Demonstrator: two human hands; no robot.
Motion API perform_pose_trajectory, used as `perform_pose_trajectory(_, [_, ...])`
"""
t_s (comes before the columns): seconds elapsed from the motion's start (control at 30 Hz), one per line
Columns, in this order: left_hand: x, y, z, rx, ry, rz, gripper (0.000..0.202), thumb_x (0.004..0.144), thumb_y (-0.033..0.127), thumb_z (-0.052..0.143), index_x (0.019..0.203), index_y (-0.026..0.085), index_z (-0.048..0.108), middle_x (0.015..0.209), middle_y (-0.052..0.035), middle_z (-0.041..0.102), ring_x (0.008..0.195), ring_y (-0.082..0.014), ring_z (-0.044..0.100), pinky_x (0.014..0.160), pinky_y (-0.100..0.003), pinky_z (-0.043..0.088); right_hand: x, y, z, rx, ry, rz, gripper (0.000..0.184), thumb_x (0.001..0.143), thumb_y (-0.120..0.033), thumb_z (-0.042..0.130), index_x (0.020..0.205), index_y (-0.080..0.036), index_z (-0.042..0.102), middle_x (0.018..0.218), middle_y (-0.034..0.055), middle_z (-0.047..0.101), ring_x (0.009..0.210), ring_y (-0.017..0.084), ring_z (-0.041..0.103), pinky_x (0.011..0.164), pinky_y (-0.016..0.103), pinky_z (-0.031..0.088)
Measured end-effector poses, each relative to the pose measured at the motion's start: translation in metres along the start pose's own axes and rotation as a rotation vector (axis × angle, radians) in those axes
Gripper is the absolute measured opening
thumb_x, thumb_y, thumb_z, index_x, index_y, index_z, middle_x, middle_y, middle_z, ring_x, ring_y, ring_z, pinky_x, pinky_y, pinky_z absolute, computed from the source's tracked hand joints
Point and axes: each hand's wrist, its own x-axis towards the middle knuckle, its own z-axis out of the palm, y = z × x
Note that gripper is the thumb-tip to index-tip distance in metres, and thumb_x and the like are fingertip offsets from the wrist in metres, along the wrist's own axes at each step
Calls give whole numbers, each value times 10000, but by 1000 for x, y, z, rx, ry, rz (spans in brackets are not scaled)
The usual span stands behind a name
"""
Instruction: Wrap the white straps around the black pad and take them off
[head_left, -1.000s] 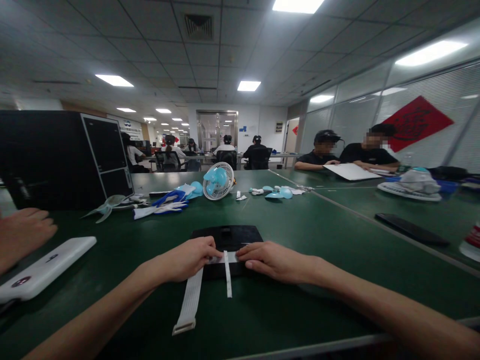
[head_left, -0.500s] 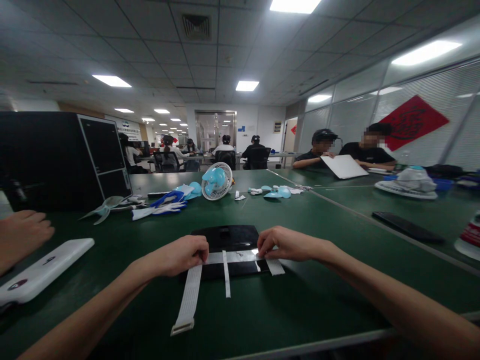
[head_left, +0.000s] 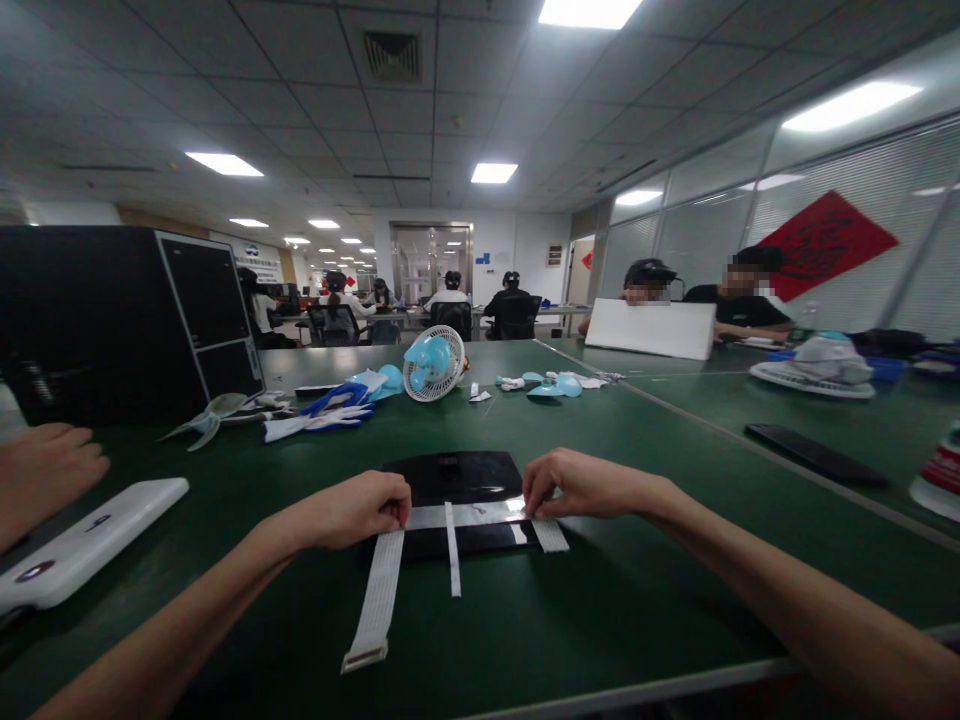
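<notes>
A white flat ribbon cable [head_left: 381,590] lies across a glossy black panel [head_left: 457,465] on the green table. One end hangs toward me at the left and carries a small connector [head_left: 365,656]. My left hand [head_left: 375,505], fingers pinched, grips the cable near the panel's left side, where it bends. At the panel's right side my right hand [head_left: 574,488] pinches the cable too, and its other end [head_left: 553,535] sticks out below that hand. Between the hands, a narrow white strip [head_left: 452,550] crosses the cable and hangs over the panel's front edge. My fingertips are partly hidden.
Another person's hand [head_left: 52,475] is at the left by a white device casing [head_left: 97,535]. Behind stand a black cabinet [head_left: 90,320] and a small fan [head_left: 435,362], with blue-white gloves [head_left: 322,410] nearby. A dark flat object [head_left: 814,455] lies at the right.
My right hand has shifted slightly right along the cable; my left hand has moved a little left. Across the table, a person has tipped a white board upright.
</notes>
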Motion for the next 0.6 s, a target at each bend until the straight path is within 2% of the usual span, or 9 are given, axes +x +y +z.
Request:
perform_pose_trajectory(0.07, [0, -4, -3, -1, -17, -6, 153, 807, 297, 509, 900, 233, 612, 999, -9, 584, 874, -157, 551, 723, -264, 435, 1, 3, 1, 10, 53, 3, 198, 821, -289, 580, 859, -148, 714, 960, 45, 640, 810, 128, 595, 752, 279, 476])
perform_pose_trajectory(0.17, [1, -15, -11, -7, -14, -13, 201, 794, 358, 527, 912, 220, 615, 958, -13, 601, 839, -159, 560, 705, -261, 428, 5, 10, 2, -3, 172, 40, 219, 826, -310, 571, 930, -160, 693, 979, 43, 641, 831, 133, 591, 757, 290, 473])
perform_pose_trajectory(0.27, [3, -37, -18, 1, 103, -72, 255, 826, 388, 463, 938, 213, 611, 926, -17, 617, 820, -163, 572, 718, -273, 430, 14, 15, 5, -43, 249, 74, 252, 831, -306, 563, 1017, -171, 666, 1000, 45, 638, 853, 142, 586, 754, 297, 472])
perform_pose_trajectory(0.43, [6, -72, -19, 187, 226, -273, 277, 810, 386, 449, 927, 204, 622, 958, -57, 638, 852, -208, 589, 729, -315, 443, 43, 9, 10, -110, 244, 36, 313, 831, -279, 559, 1121, -180, 620, 1066, 56, 625, 904, 159, 577, 771, 295, 465])
perform_pose_trajectory(0.6, [5, -82, -17, 255, 250, -326, 294, 802, 377, 449, 953, 202, 631, 1001, -82, 643, 891, -231, 593, 748, -341, 458, 80, 1, 14, -196, 190, -52, 419, 811, -264, 576, 1219, -169, 557, 1137, 83, 590, 975, 187, 560, 828, 312, 454])
